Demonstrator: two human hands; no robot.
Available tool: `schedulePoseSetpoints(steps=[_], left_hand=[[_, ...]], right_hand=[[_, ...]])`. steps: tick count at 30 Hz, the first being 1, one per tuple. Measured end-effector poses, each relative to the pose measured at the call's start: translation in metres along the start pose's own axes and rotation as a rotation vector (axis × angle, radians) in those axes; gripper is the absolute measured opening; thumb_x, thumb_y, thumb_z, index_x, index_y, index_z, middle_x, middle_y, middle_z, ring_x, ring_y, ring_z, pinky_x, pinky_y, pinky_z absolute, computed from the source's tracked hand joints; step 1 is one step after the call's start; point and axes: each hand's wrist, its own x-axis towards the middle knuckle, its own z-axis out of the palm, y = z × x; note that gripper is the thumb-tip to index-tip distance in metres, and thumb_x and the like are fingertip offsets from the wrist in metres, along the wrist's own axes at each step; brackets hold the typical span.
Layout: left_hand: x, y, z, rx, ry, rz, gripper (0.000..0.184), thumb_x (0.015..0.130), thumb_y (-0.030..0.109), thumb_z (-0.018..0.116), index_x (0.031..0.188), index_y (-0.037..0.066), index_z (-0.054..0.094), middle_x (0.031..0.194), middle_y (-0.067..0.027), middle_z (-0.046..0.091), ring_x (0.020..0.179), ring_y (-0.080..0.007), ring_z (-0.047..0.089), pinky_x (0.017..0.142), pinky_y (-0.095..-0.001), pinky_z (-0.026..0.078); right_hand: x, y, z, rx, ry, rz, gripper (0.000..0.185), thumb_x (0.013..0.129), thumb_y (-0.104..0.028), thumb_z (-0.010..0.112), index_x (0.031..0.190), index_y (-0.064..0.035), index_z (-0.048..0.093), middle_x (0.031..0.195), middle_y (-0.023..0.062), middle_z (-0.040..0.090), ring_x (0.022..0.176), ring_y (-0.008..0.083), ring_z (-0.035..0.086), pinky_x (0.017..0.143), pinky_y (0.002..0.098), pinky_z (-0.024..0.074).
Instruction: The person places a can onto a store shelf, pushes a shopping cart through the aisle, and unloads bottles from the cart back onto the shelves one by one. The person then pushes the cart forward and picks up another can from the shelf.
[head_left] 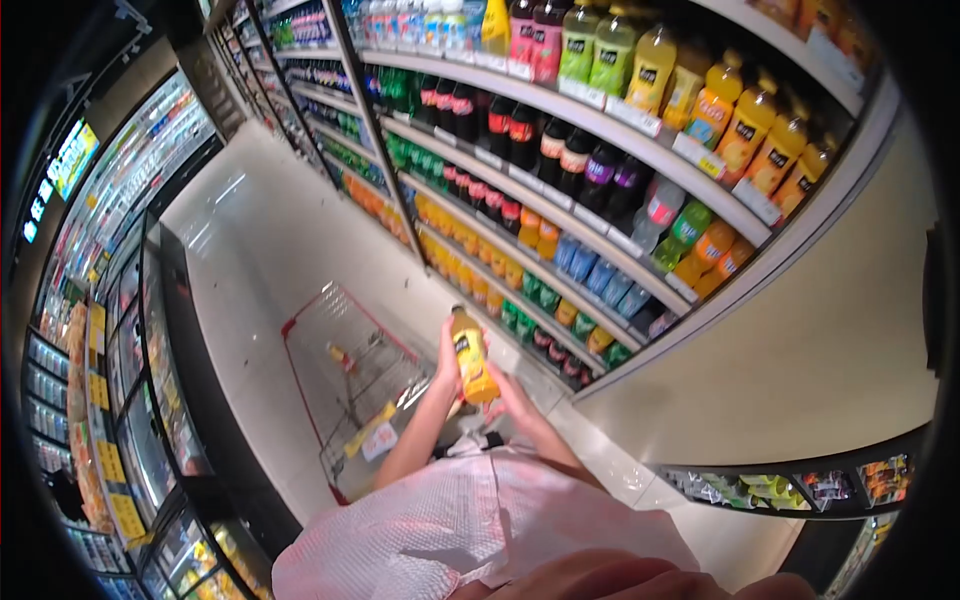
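A bottle of yellow-orange juice [470, 358] with a dark label is held tilted in front of my body, its cap end pointing away from me. My left hand [447, 352] is wrapped round its left side near the upper part. Around the bottle's lower right end, my right hand [510, 398] closes with its fingers against the base. Both hands are over the floor, between a shopping cart [330, 400] on the left and the drink shelves [560, 190] on the right.
Inside the cart lie a small red and yellow item [342, 357] and a yellow and white package [375, 432]. Black-framed chiller cases [150, 330] line the left side. A pale wall panel [800, 330] ends the shelves at right. Floor tiles [260, 230] run down the aisle.
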Motion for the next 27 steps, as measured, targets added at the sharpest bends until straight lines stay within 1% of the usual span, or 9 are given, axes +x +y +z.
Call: schedulePoseSetpoints(steps=[2, 4, 8, 9, 16, 20, 23, 26, 27], left_hand=[[0.004, -0.009, -0.010, 0.244, 0.073, 0.143, 0.059, 0.097, 0.065, 0.052, 0.102, 0.008, 0.065, 0.082, -0.0093, 0.069, 0.064, -0.0212, 0.069, 0.058, -0.0344, 0.059], [0.009, -0.016, -0.012, 0.406, 0.115, 0.281, 0.049, 0.102, 0.057, 0.051, 0.100, 0.009, 0.063, 0.082, -0.0097, 0.068, 0.059, -0.0215, 0.068, 0.054, -0.0343, 0.057], [0.037, -0.040, -0.036, 0.715, 0.063, 0.407, 0.046, 0.107, 0.048, 0.049, 0.108, 0.004, 0.061, 0.094, -0.0120, 0.067, 0.089, -0.0211, 0.067, 0.081, -0.0356, 0.053], [0.004, -0.033, -0.003, 0.839, 0.084, 0.488, 0.050, 0.107, 0.049, 0.050, 0.113, 0.001, 0.061, 0.101, -0.0136, 0.066, 0.101, -0.0211, 0.062, 0.092, -0.0358, 0.047], [-0.012, -0.056, 0.023, 0.831, 0.072, 0.288, 0.064, 0.100, 0.056, 0.061, 0.133, 0.001, 0.052, 0.118, -0.0185, 0.066, 0.106, -0.0258, 0.065, 0.093, -0.0375, 0.051], [0.012, -0.082, -0.023, 0.865, -0.058, 0.216, 0.068, 0.089, 0.053, 0.079, 0.128, 0.003, 0.053, 0.115, -0.0152, 0.067, 0.103, -0.0210, 0.066, 0.090, -0.0351, 0.054], [0.010, -0.090, -0.038, 0.948, -0.072, 0.264, 0.070, 0.082, 0.046, 0.087, 0.126, 0.004, 0.052, 0.111, -0.0135, 0.068, 0.100, -0.0197, 0.067, 0.087, -0.0366, 0.055], [-0.016, -0.080, -0.024, 1.172, -0.235, 0.446, 0.071, 0.078, 0.041, 0.089, 0.125, 0.005, 0.050, 0.106, -0.0134, 0.070, 0.090, -0.0185, 0.069, 0.081, -0.0361, 0.056], [-0.023, -0.074, -0.015, 1.262, -0.265, 0.495, 0.075, 0.073, 0.042, 0.091, 0.123, 0.005, 0.049, 0.103, -0.0179, 0.070, 0.091, -0.0271, 0.072, 0.082, -0.0410, 0.056]], right_hand=[[0.013, 0.020, -0.015, -0.195, 0.003, -0.021, 0.059, 0.103, -0.059, 0.052, 0.126, -0.0053, 0.059, 0.116, 0.0123, 0.067, 0.096, 0.0218, 0.069, 0.056, 0.0364, 0.0602], [0.013, 0.023, -0.018, -0.191, -0.027, 0.049, 0.061, 0.100, -0.056, 0.060, 0.130, -0.0037, 0.053, 0.126, 0.0125, 0.064, 0.112, 0.0242, 0.066, 0.058, 0.0374, 0.0612], [0.019, 0.045, -0.024, -0.201, -0.013, 0.047, 0.063, 0.096, -0.051, 0.069, 0.132, -0.0056, 0.044, 0.120, 0.0132, 0.066, 0.106, 0.0262, 0.070, 0.061, 0.0380, 0.0624], [0.017, 0.045, -0.026, -0.226, 0.026, 0.049, 0.065, 0.094, -0.052, 0.071, 0.130, -0.0057, 0.043, 0.117, 0.0140, 0.067, 0.101, 0.0245, 0.071, 0.059, 0.0360, 0.0606], [0.007, 0.068, -0.044, -0.233, 0.153, -0.006, 0.063, 0.095, -0.053, 0.070, 0.125, -0.0046, 0.044, 0.115, 0.0139, 0.067, 0.098, 0.0209, 0.071, 0.061, 0.0336, 0.0592], [-0.001, 0.079, -0.059, -0.182, 0.086, 0.035, 0.062, 0.097, -0.050, 0.069, 0.131, -0.0011, 0.050, 0.110, 0.0125, 0.069, 0.092, 0.0194, 0.071, 0.058, 0.0321, 0.0581], [0.008, 0.084, -0.094, -0.417, 0.095, 0.071, 0.062, 0.098, -0.048, 0.069, 0.135, -0.0014, 0.053, 0.112, 0.0108, 0.068, 0.088, 0.0171, 0.070, 0.055, 0.0299, 0.0558], [0.002, 0.032, -0.096, -0.467, 0.414, -0.220, 0.062, 0.097, -0.048, 0.070, 0.138, -0.0034, 0.053, 0.111, 0.0108, 0.068, 0.084, 0.0153, 0.068, 0.054, 0.0283, 0.0539], [0.000, 0.016, -0.095, -0.526, 0.397, -0.254, 0.062, 0.098, -0.047, 0.069, 0.139, -0.0037, 0.052, 0.108, 0.0109, 0.068, 0.085, 0.0139, 0.067, 0.053, 0.0271, 0.0524]])
